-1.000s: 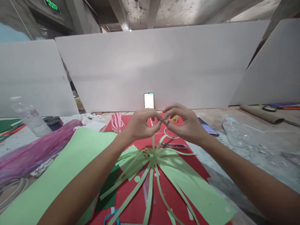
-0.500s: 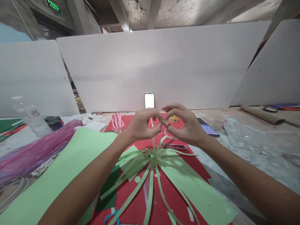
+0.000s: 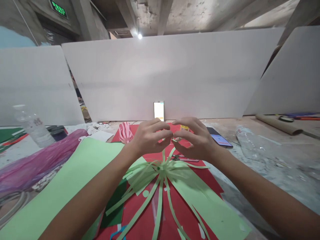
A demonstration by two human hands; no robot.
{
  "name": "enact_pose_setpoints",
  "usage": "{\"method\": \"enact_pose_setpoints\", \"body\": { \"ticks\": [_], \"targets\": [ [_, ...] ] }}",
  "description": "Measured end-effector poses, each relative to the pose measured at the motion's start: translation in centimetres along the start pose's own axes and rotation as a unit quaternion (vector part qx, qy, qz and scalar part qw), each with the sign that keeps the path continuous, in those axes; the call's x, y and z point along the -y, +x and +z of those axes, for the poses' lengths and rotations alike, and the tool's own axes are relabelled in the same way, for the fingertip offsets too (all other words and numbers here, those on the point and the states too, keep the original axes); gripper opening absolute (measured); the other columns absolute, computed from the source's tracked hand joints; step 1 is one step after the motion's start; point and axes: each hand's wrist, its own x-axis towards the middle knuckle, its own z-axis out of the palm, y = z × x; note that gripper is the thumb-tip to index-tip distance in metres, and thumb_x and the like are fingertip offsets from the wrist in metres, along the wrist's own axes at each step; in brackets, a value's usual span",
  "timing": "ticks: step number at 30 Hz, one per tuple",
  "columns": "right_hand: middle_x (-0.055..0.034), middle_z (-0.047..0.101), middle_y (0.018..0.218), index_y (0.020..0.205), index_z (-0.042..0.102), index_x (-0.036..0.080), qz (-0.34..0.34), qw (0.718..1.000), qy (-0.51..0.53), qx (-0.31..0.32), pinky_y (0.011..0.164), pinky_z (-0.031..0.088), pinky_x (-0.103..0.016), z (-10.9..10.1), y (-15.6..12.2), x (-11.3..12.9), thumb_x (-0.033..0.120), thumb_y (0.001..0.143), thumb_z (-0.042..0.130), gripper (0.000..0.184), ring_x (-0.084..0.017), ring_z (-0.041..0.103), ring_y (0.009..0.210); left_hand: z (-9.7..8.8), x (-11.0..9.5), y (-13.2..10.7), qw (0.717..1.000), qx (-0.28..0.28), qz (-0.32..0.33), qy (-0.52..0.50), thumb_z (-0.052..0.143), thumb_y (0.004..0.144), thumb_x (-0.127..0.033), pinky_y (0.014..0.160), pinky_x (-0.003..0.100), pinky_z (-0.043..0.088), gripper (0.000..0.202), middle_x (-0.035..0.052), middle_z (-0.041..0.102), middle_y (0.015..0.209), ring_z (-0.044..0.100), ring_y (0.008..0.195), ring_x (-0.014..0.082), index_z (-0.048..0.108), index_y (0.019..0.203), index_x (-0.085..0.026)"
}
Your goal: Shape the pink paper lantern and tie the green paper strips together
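My left hand and my right hand meet fingertip to fingertip above the red paper. Each is closed in a pinch on a narrow light green paper strip, mostly hidden by the fingers. Below them, many green paper strips spread out from a shared centre. Scissors lie just under my right hand. Behind its fingers, a small yellow container is partly covered.
Red paper lies under light green sheets. A pink paper-strip ball sits left of my hands. One phone leans on the white board; another phone lies right. Plastic bottles stand or lie at both sides.
Both hands sit slightly lower in view, with the fingers closer over the strip. The strip shows less between them. The spread strips lie as before.
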Motion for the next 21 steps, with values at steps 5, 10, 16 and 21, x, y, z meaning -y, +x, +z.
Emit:
{"method": "enact_pose_setpoints", "body": {
  "ticks": [5, 10, 16, 21],
  "targets": [
    [-0.0107, 0.057, 0.121, 0.113, 0.052, 0.026, 0.105, 0.986, 0.120, 0.043, 0.090, 0.046, -0.045, -1.0, -0.5, 1.0, 0.037, 0.075, 0.071, 0.044, -0.028, 0.055, 0.110, -0.9, 0.1, -1.1, 0.997, -0.005, 0.045, 0.066, 0.060, 0.079, -0.016, 0.052, 0.028, 0.040, 0.013, -0.0037, 0.064, 0.066, 0.053, 0.056, 0.0124, 0.060, 0.075, -0.028],
    [-0.0035, 0.062, 0.084, 0.093, 0.060, 0.021, 0.364, 0.826, 0.406, 0.142, 0.070, 0.052, -0.032, 0.5, -2.3, 2.8, 0.045, 0.088, 0.057, 0.025, -0.016, 0.060, 0.076, -2.0, -1.5, -3.4, 0.989, 0.057, 0.089, 0.107, 0.063, 0.079, -0.018, 0.053, 0.028, 0.041, 0.010, -0.0042, 0.064, 0.064, 0.053, 0.055, 0.0120, 0.061, 0.079, -0.028],
    [0.0002, 0.059, 0.069, 0.076, 0.061, 0.018, 0.445, 0.726, 0.500, 0.162, 0.066, 0.050, -0.027, 2.2, -3.4, 4.5, 0.043, 0.083, 0.063, 0.026, -0.012, 0.058, 0.065, -1.6, -3.2, -5.5, 0.991, 0.056, 0.084, 0.083, 0.063, 0.080, -0.014, 0.051, 0.028, 0.037, 0.012, -0.0045, 0.063, 0.062, 0.053, 0.056, 0.0122, 0.060, 0.081, -0.026],
    [0.0006, 0.059, 0.066, 0.074, 0.059, 0.017, 0.470, 0.723, 0.485, 0.147, 0.062, 0.049, -0.026, 2.9, -4.4, 4.0, 0.042, 0.081, 0.064, 0.027, -0.011, 0.056, 0.060, -0.5, -3.1, -6.6, 0.989, 0.106, -0.096, 0.048, 0.058, 0.083, -0.016, 0.059, 0.029, 0.043, 0.009, 0.0007, 0.068, 0.075, 0.059, 0.066, 0.0150, 0.063, 0.086, -0.023]
  ]
}}
